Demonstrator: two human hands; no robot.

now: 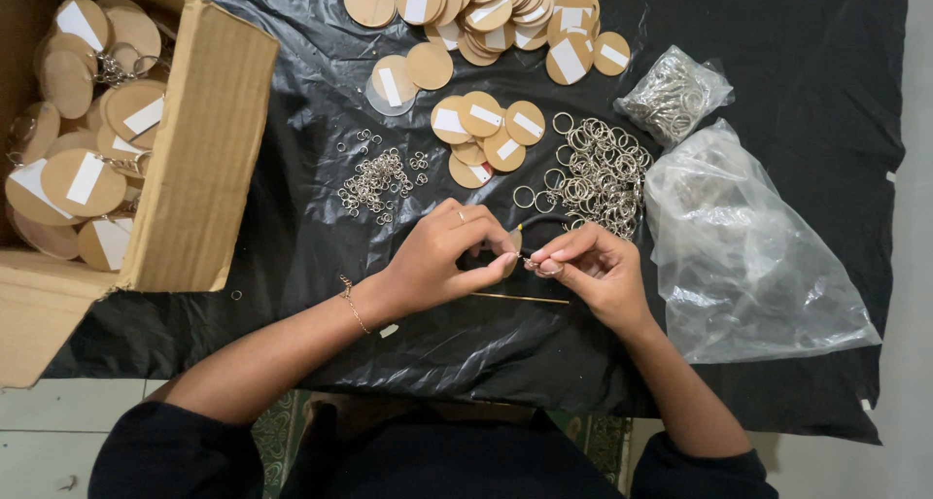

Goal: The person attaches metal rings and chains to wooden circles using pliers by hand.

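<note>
Left hand (442, 256) curled nearly closed, thumb and forefinger pinched on the edge of a small wooden disc (513, 241), mostly hidden behind the fingers. Right hand (588, 266) likewise closed to a pinch, gripping a small metal ring (544, 266) and what looks like a dark-handled tool (539, 225), tips meeting the left hand's over the black plastic sheet (292, 217); held close together, probably so the tiny parts stay steady under the eyes. Whether the ring is already through the disc: cannot tell. Thin stick (520, 298) lying on the sheet just below both hands. Loose key rings (598, 173) heaped just beyond the right hand, small chain links (377, 180) beyond the left, plain discs with white labels (486, 130) between them, all within easy reach. Larger pile of discs (496, 13) farther off. Bag of rings (673, 93) and a crumpled clear bag (748, 256) to the right. Cardboard box (199, 159) at the left, filled with discs already bearing rings (83, 178), kept apart from the loose stock.
</note>
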